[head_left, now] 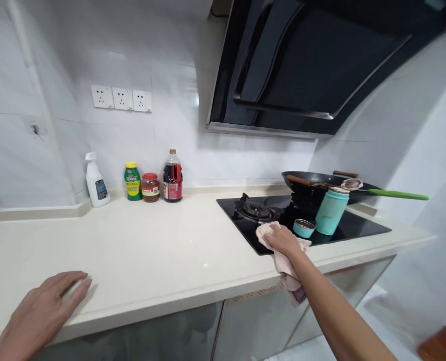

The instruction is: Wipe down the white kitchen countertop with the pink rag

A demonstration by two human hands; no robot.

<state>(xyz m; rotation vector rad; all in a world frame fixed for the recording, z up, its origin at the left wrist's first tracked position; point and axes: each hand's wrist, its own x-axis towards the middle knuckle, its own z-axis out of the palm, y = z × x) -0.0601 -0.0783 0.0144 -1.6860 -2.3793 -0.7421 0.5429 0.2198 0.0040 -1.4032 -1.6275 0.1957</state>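
Note:
My right hand (282, 239) presses a pink cloth (288, 268) onto the front left corner of the black glass stove top (361, 225); part of the cloth hangs over the counter edge. Just right of the hand lie a teal lid (304, 228) and an upright teal thermos (331, 211). My left hand (44, 311) rests flat, fingers apart, on the cream counter (151, 250) near its front edge, holding nothing.
A black wok (320, 183) with a green-handled utensil (396, 194) sits on the right burner. Against the wall stand a white spray bottle (97, 181), a green-labelled bottle (133, 181), a red jar (150, 187) and a dark sauce bottle (172, 176). A range hood (313, 65) hangs overhead.

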